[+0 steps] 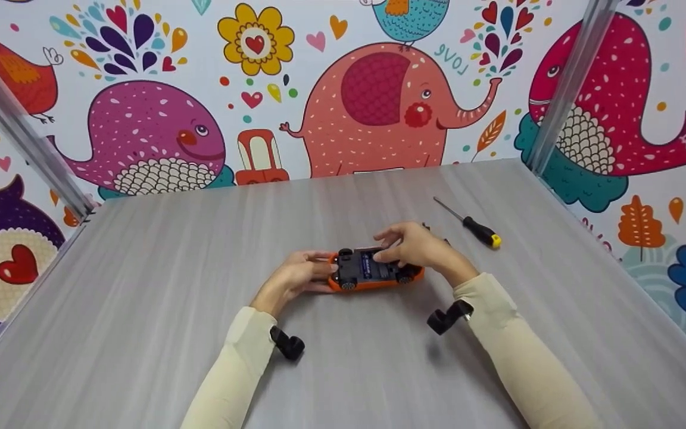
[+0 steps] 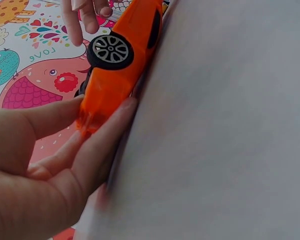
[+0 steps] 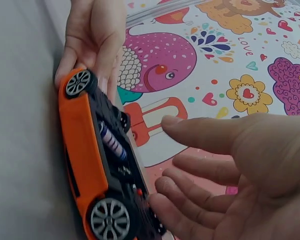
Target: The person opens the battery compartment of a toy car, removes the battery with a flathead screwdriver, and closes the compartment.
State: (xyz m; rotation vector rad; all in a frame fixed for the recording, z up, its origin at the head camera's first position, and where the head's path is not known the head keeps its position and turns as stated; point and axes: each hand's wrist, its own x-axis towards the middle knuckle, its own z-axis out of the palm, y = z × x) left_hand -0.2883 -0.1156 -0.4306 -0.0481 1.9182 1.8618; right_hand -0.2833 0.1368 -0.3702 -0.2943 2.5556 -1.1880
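Observation:
An orange toy car (image 1: 373, 283) lies upside down on the grey table (image 1: 140, 286), its black underside and wheels facing up. My left hand (image 1: 298, 277) pinches the car's left end between thumb and fingers (image 2: 105, 135). My right hand (image 1: 408, 247) is spread over the underside with relaxed fingers (image 3: 190, 167), the tips at or just above the black base. In the right wrist view the car (image 3: 82, 145) shows a blue-and-white battery (image 3: 112, 141) lying in its base. In the left wrist view the car (image 2: 125, 65) shows its orange side and one wheel.
A screwdriver (image 1: 474, 225) with a black and yellow handle lies on the table to the right, behind my right hand. A small dark piece (image 1: 426, 227) peeks out beyond that hand. Patterned walls with metal posts (image 1: 563, 89) close in the table.

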